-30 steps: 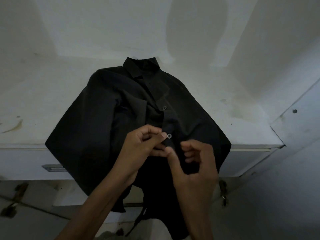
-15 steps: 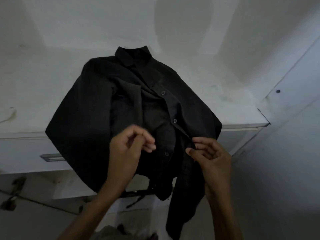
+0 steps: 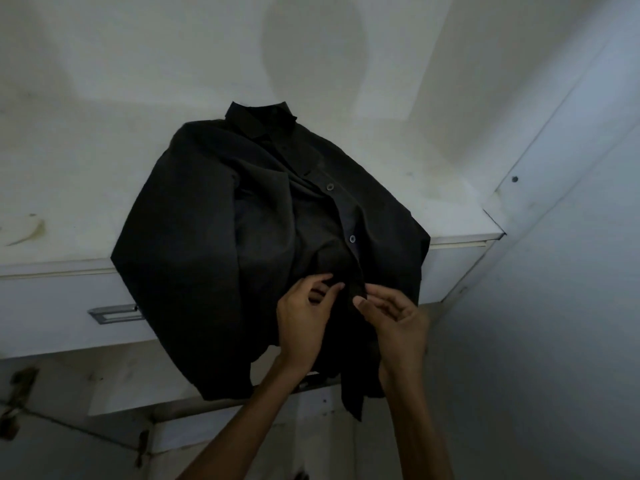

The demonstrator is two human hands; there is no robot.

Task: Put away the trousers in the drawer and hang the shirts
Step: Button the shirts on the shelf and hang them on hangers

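A black button-up shirt (image 3: 214, 237) lies face up on a white shelf (image 3: 69, 188), collar toward the back wall, its lower part hanging over the front edge. Two buttons show along the placket. My left hand (image 3: 304, 317) pinches the left side of the placket near the hem with curled fingers. My right hand (image 3: 398, 320) pinches the placket's right edge just beside it. Both hands meet at the shirt's lower front. No trousers or hanger are in view.
Under the shelf is a white drawer front with a metal handle (image 3: 114, 313). A white side panel (image 3: 554, 168) rises at the right. White back wall behind. Dark hinges or latches (image 3: 17, 382) sit low at the left.
Both hands have moved lower down the placket, from the middle button toward the hem, and closed together on the cloth. The camera has shifted slightly.
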